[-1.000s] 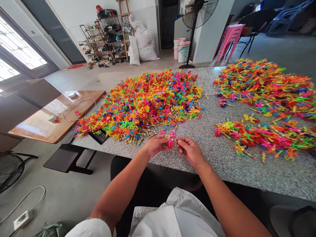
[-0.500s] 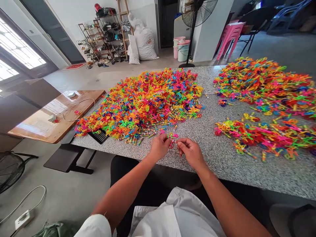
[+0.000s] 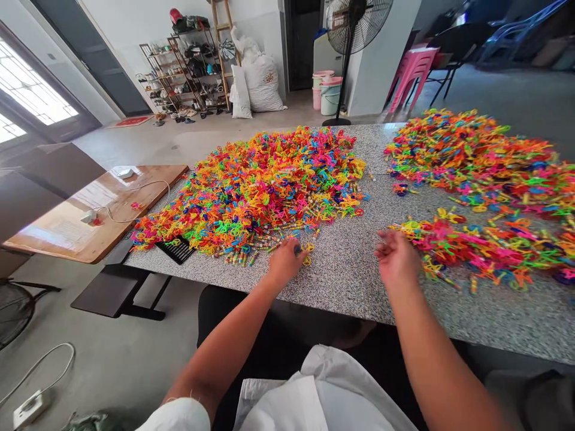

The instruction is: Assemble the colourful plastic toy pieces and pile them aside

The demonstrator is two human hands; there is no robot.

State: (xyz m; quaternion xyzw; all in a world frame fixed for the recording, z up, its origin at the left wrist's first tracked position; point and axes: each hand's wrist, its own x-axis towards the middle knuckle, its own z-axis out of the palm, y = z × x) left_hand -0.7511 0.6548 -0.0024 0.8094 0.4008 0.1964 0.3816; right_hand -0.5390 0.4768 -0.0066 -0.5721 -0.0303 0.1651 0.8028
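Observation:
My left hand (image 3: 286, 261) is closed, its thumb and fingers pinched at the front edge of the large left pile (image 3: 269, 185) of small bright plastic pieces. A yellow looped plastic piece (image 3: 308, 254) shows at its fingertips, with something dark blue between them. My right hand (image 3: 399, 260) hovers over the speckled tabletop (image 3: 345, 269) beside the front right pile (image 3: 476, 248), its fingers loosely apart and somewhat blurred. Nothing can be seen in it. Short striped sticks (image 3: 242, 257) lie along the near edge of the left pile.
Another heap of coloured pieces (image 3: 476, 155) spreads over the far right. A black slotted tray (image 3: 179, 250) sticks out from under the left pile. To the left stands a wooden board (image 3: 90, 209) with a cable. Beyond the table is a standing fan (image 3: 354, 30).
My right hand has moved away from my left, rightward to the front right pile. The pink and green piece between the hands is gone from there; a yellow one now shows at my left fingertips.

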